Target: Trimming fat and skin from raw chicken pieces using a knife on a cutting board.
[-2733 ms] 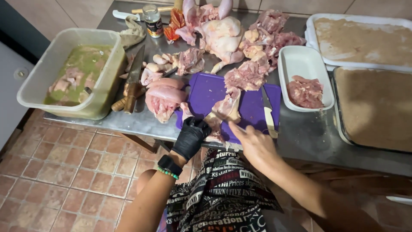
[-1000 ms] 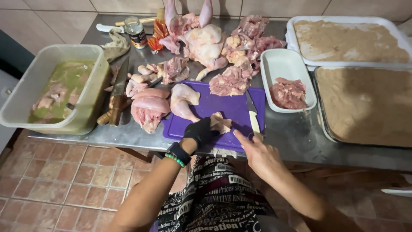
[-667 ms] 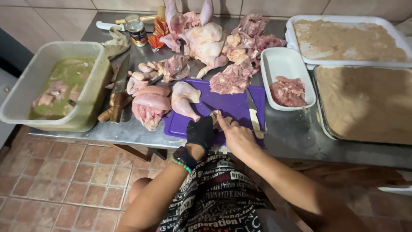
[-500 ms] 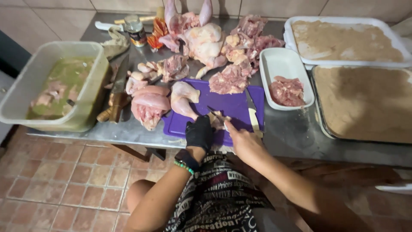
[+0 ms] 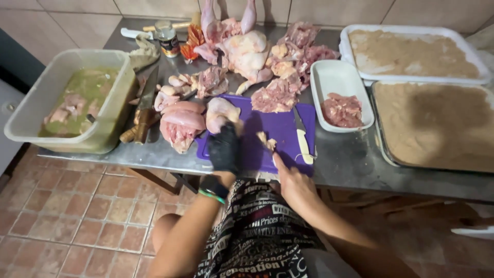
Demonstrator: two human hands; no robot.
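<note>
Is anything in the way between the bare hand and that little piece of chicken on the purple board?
Nothing visible is. The right hand sits at the near edge of the purple cutting board, its fingertip reaching the small chicken piece. The gloved left hand is off to one side, the knife to the other.

Your left hand (image 5: 224, 148) wore a black glove; your right hand (image 5: 292, 181) was bare. The cutting board (image 5: 280, 128) at the grey table's (image 5: 345, 163) near edge was purple, the chicken pieces (image 5: 180, 121) pale pink, the dish (image 5: 334, 80) white.

left hand (image 5: 224, 149) on chicken piece (image 5: 220, 114) | right hand (image 5: 292, 180) at purple board (image 5: 280, 131)
</note>
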